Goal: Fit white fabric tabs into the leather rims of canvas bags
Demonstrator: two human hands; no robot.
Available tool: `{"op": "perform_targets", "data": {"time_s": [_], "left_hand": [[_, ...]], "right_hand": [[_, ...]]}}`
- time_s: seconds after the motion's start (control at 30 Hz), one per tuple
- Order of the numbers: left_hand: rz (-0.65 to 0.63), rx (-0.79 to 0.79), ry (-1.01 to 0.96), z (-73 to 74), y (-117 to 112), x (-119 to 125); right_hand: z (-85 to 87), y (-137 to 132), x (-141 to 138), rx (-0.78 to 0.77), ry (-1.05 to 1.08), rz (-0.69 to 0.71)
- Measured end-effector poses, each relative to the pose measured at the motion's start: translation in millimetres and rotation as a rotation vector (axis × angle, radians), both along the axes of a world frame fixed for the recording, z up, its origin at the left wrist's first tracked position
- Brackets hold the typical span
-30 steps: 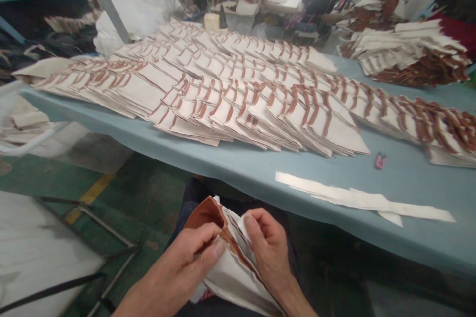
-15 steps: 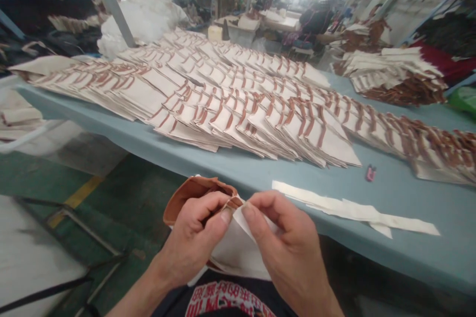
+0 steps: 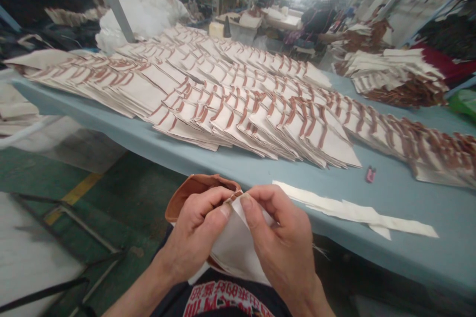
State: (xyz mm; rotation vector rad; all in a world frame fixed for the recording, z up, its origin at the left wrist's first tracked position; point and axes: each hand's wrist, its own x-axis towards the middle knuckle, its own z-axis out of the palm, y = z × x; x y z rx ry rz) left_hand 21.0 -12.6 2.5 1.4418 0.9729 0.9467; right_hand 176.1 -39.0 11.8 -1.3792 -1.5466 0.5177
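Over my lap, at the table's near edge, I hold a sewn piece of brown leather (image 3: 186, 197) with a white fabric lining (image 3: 240, 252). My left hand (image 3: 199, 233) is closed in a pinch on the brown edge, thumb on top. Close beside it, my right hand (image 3: 280, 233) pinches the white strip or lining edge between thumb and fingers. The fingertips of both hands nearly meet at the seam. My palms hide part of the piece, and I cannot tell whether the white edge is separate from the lining.
A blue-covered table (image 3: 238, 168) bears overlapping rows of white pieces with brown edges (image 3: 260, 119). White strips (image 3: 353, 210) and small pink thread snips (image 3: 371, 174) lie at the right. A stack of pieces (image 3: 397, 77) stands farther back. A metal-framed stand (image 3: 92, 230) is at lower left. A person (image 3: 318, 20) sits far back.
Both hands have shifted slightly, and the fingertips are closer together at the seam. The right hand has moved a little up and left. Loose threads now show beside the right hand.
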Motion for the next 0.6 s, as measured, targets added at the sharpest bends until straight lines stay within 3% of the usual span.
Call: {"op": "perform_targets", "data": {"time_s": [0.6], "left_hand": [[0.037,-0.034,0.017,-5.7,4.9,5.7]], "right_hand": [[-13.0,1.6,-1.9,0.005,0.006,-0.016]]}}
